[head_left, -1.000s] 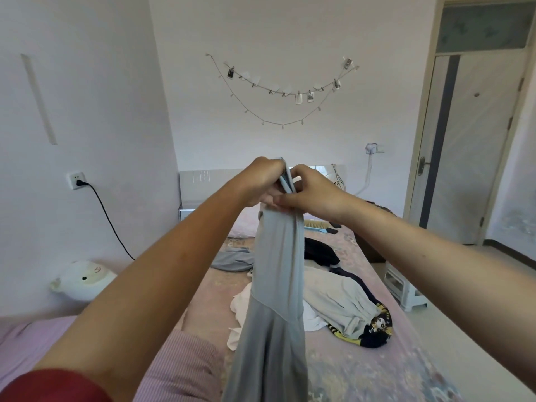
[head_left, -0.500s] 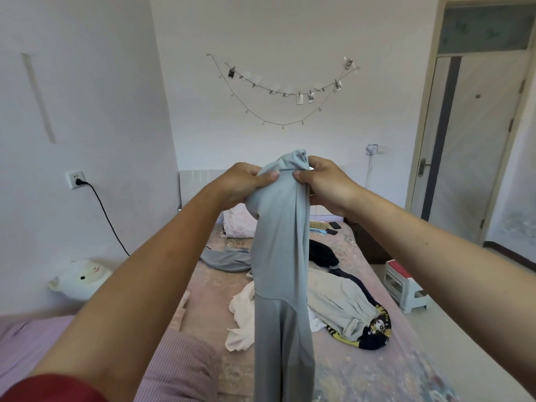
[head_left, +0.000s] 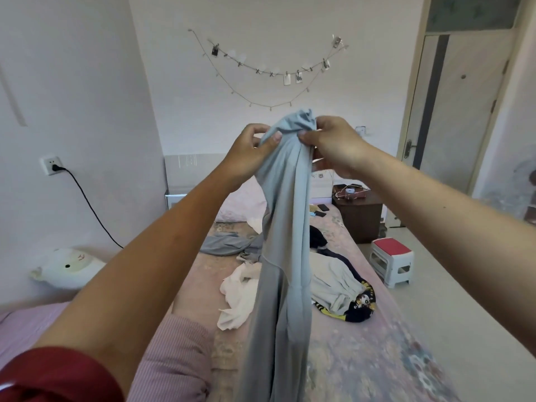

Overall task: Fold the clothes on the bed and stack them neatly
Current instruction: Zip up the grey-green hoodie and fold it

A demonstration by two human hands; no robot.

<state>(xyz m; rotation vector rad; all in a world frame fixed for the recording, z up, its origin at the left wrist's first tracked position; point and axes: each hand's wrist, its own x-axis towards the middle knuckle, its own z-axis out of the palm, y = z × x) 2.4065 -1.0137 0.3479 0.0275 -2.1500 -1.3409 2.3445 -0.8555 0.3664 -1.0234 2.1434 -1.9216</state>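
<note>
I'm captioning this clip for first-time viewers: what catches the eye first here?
A long pale grey garment hangs centre frame, its bunched top gripped by the left hand and right hand held high. Behind it, loose clothes lie on the pink bed, notably a grey and black cartoon-print top to the right.

You're facing pale walls (head_left: 87,82), with a photo string (head_left: 269,74) swagged across the far one. On your left a black cable runs down from a wall socket (head_left: 51,165). A light headboard (head_left: 191,172) stands at the far wall, a dark wooden nightstand (head_left: 359,216) just right of it. A white stool with a red seat (head_left: 391,261) sits on the pale floor (head_left: 464,300), near the closed door (head_left: 464,111).
</note>
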